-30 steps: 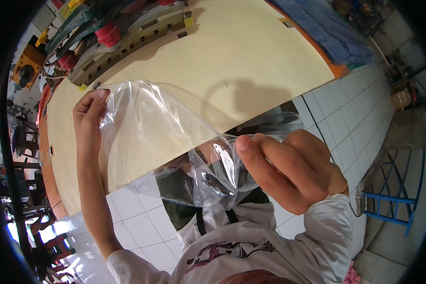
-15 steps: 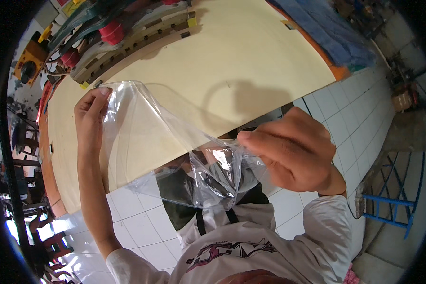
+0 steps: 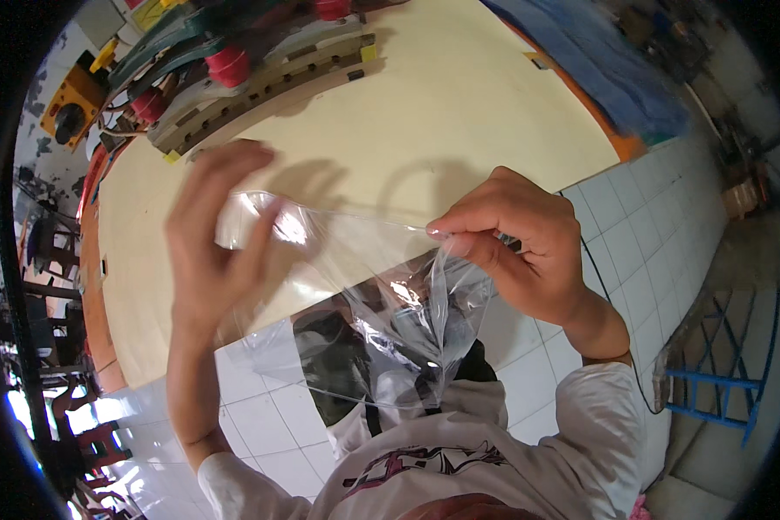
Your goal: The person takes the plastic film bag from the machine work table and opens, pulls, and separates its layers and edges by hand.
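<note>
A clear plastic sheet (image 3: 347,290) hangs in loose folds over the near edge of the cream tabletop, in front of my lap. My right hand (image 3: 524,247) pinches its upper right edge between thumb and forefinger, so the top edge runs nearly straight leftward from there. My left hand (image 3: 221,230) is blurred by motion, its thumb and fingers spread apart. It is at the sheet's upper left part, with nothing seen gripped; whether it touches the plastic I cannot tell.
A long machine (image 3: 260,91) with red knobs stands on the cream tabletop (image 3: 459,95) at the far left, beside a yellow control box (image 3: 69,108). Blue cloth (image 3: 589,69) lies along the right edge. White floor tiles (image 3: 624,208) and a blue metal frame (image 3: 719,373) are to the right.
My left hand has let go of the sheet's upper left corner, opened and moved right. My right hand has moved slightly up and left, still pinching the plastic.
</note>
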### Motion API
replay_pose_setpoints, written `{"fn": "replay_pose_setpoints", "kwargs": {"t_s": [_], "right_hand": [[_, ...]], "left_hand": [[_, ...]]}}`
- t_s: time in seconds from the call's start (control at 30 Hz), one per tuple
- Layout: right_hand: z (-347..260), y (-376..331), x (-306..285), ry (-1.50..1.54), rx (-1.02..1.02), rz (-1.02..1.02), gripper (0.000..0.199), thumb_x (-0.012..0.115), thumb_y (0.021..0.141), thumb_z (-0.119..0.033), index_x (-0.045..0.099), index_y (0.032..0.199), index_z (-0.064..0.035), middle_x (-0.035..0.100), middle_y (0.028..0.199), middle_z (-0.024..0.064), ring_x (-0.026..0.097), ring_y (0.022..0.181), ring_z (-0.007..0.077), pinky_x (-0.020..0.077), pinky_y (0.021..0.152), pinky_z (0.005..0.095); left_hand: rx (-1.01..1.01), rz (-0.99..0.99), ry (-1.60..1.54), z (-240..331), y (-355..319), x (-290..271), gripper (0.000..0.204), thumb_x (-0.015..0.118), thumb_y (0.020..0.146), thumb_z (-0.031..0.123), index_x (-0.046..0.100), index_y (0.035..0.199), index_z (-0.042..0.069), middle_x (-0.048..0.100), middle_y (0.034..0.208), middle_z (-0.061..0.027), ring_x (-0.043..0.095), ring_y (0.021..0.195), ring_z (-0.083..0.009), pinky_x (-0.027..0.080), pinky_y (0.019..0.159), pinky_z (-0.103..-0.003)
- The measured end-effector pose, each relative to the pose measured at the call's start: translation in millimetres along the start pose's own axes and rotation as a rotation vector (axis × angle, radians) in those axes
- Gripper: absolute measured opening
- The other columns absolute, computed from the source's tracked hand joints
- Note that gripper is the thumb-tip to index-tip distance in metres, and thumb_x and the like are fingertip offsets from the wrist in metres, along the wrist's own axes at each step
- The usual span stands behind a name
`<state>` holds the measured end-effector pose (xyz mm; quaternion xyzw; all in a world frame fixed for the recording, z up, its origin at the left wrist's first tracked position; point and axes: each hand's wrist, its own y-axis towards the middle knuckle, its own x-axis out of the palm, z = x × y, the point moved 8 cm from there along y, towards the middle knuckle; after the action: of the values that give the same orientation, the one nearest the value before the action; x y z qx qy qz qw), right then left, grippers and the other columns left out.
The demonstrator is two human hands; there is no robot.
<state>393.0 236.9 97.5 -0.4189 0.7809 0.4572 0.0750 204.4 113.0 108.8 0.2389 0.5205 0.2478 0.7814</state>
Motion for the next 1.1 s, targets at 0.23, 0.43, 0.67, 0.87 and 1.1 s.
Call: {"fn": "replay_pose_setpoints", "kwargs": {"t_s": [0.23, 0.43, 0.67, 0.87, 1.1], "right_hand": [[-3, 2, 13, 0.025, 0.059, 0.014, 0.009, 0.075, 0.079, -0.008, 0.069, 0.087, -0.0068, 0.066, 0.075, 0.0011, 0.056, 0.063, 0.0187, 0.0441, 0.059, 0.031], [-31, 0, 1, -0.108, -0.11, 0.007, 0.014, 0.072, 0.07, 0.002, 0.068, 0.083, -0.0027, 0.065, 0.075, 0.0067, 0.056, 0.065, 0.0194, 0.044, 0.055, 0.0298], [-40, -17, 11, -0.35, -0.106, -0.065, 0.021, 0.071, 0.063, 0.004, 0.068, 0.083, -0.0029, 0.064, 0.075, 0.007, 0.056, 0.06, 0.0206, 0.0438, 0.053, 0.0288], [-41, -23, 15, -0.444, -0.142, -0.075, 0.022, 0.071, 0.059, 0.004, 0.067, 0.08, -0.0021, 0.063, 0.073, 0.0068, 0.056, 0.059, 0.02, 0.0433, 0.049, 0.0281], [-45, -26, 18, -0.502, -0.247, -0.111, 0.02, 0.07, 0.057, -0.003, 0.066, 0.077, -0.0018, 0.06, 0.07, 0.0052, 0.054, 0.057, 0.017, 0.0388, 0.046, 0.0257]], "left_hand": [[0.057, -0.205, -0.329, 59, 0, 36, 0.022, 0.074, 0.074, 0.003, 0.069, 0.096, -0.001, 0.069, 0.094, -0.0133, 0.065, 0.089, -0.0273, 0.051, 0.078, -0.036], [0.113, -0.128, -0.268, 73, -15, 42, 0.015, 0.073, 0.074, -0.001, 0.071, 0.089, 0.0, 0.068, 0.082, -0.0104, 0.063, 0.071, -0.0236, 0.051, 0.063, -0.033], [0.346, 0.056, -0.06, 92, -37, 51, 0.032, 0.073, 0.06, -0.002, 0.07, 0.092, -0.005, 0.061, 0.076, -0.0083, 0.059, 0.061, -0.0192, 0.047, 0.05, -0.029], [0.413, 0.065, 0.038, 105, -45, 53, 0.037, 0.073, 0.055, -0.004, 0.071, 0.093, -0.007, 0.062, 0.076, -0.0107, 0.06, 0.061, -0.0199, 0.047, 0.049, -0.029], [0.465, 0.007, 0.099, 113, -50, 53, 0.048, 0.067, 0.047, 0.006, 0.07, 0.092, -0.01, 0.061, 0.078, -0.0126, 0.057, 0.06, -0.0192, 0.046, 0.049, -0.028]]}}
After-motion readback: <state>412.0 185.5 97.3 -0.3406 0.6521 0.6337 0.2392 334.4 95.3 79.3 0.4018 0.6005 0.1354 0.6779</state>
